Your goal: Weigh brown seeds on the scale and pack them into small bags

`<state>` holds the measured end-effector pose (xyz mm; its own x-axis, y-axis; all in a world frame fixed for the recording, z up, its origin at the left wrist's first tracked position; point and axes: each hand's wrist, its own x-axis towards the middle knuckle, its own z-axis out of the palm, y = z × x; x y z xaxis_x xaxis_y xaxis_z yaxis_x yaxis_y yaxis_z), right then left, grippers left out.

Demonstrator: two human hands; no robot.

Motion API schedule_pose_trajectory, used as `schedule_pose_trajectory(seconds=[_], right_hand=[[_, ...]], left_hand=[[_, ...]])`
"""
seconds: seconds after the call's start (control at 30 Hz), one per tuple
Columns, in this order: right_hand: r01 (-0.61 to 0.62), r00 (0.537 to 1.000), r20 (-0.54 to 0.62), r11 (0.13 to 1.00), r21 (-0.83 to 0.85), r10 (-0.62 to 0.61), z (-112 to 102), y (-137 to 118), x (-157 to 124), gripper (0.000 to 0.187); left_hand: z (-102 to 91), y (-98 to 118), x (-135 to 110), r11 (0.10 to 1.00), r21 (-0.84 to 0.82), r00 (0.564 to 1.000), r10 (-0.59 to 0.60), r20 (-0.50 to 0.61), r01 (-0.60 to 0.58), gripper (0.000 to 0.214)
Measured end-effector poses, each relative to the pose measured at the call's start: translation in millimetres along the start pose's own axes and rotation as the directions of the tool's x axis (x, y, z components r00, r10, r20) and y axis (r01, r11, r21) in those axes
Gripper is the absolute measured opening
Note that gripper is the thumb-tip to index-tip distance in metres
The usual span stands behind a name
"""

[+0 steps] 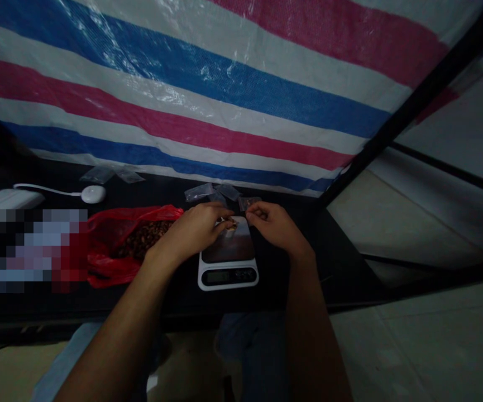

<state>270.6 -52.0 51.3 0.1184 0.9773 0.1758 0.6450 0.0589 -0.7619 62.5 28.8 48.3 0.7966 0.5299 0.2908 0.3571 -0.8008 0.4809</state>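
Observation:
My left hand (197, 229) reaches over the top of the kitchen scale (228, 273), thumb and fingers drawn together. Beside its thumb are a few small brown pieces (233, 224); whether they lie on the plate or sit in clear plastic, I cannot tell. My right hand (277, 226) is at the plate's far right corner, fingertips closed in a pinch. What it pinches is too small and dark to make out. Just behind those fingertips lies a small clear bag (249, 202) with brownish contents. The scale's display is unreadable.
Left of the scale, an open red plastic bag (99, 273) holds many brown beans or nuts (143, 240). Small clear bags (199, 192) lie along the back, with more clear bags (99, 174) farther left. A white round device (93, 194) with a cable is nearby. A striped sheet (182, 111) hangs behind.

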Motion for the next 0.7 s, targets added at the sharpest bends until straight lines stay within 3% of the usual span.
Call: schedule_pose_trajectory(seconds=[0.4, 0.7], right_hand=[[0.006, 1.0, -0.026, 1.0, 0.008, -0.006, 1.0, 3.0, 1.5, 0.013], [0.026, 0.998, -0.054, 1.0, -0.011, -0.026, 1.9, 19.7, 22.9, 0.017]], left_hand=[[0.0, 1.8, -4.5, 0.999, -0.037, 1.0, -0.022, -0.012, 0.021, 0.04], [-30.5, -8.3, -20.4, 0.995, -0.073, 0.987, -0.084, -0.135, 0.074, 0.037]])
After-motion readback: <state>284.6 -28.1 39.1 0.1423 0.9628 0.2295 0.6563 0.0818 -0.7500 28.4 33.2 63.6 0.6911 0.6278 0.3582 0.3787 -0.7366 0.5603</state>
